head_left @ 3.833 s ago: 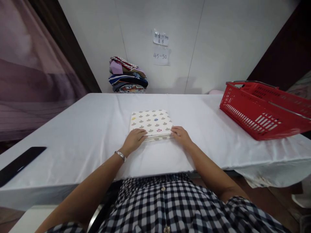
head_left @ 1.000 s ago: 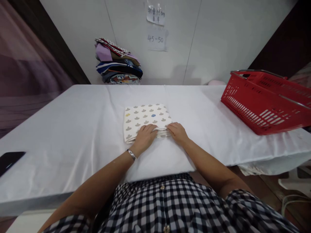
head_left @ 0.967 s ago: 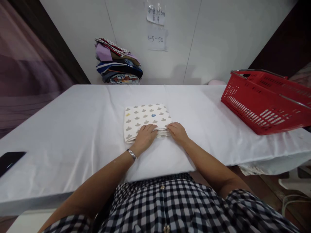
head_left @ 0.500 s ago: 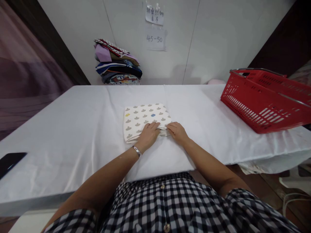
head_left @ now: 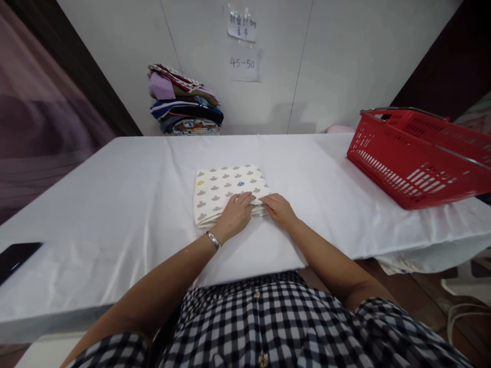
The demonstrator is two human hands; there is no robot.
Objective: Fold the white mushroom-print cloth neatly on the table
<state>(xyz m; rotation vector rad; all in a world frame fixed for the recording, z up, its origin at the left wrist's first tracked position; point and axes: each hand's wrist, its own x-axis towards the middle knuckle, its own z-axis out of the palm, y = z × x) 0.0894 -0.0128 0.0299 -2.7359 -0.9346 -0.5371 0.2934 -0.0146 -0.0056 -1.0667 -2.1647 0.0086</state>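
A folded white cloth (head_left: 224, 186) with grey cloud-like prints, one yellow and one blue mark, lies on the white-covered table in front of me. My left hand (head_left: 237, 212) wears a silver bracelet at the wrist and has its fingers closed on the cloth's near edge, thumb side hidden. At the near right corner, my right hand (head_left: 281, 208) pinches the edge of the same cloth. Several folded layers show between the two hands.
A red plastic basket (head_left: 418, 158) stands at the table's right. Behind the far edge is a stack of folded fabrics (head_left: 186, 105) by the wall. A black phone-like object (head_left: 17, 258) lies at the left, and paper signs (head_left: 244, 62) hang on the wall.
Almost nothing differs. The view has shifted slightly, and both hands keep their places on the near edge of the cloth.
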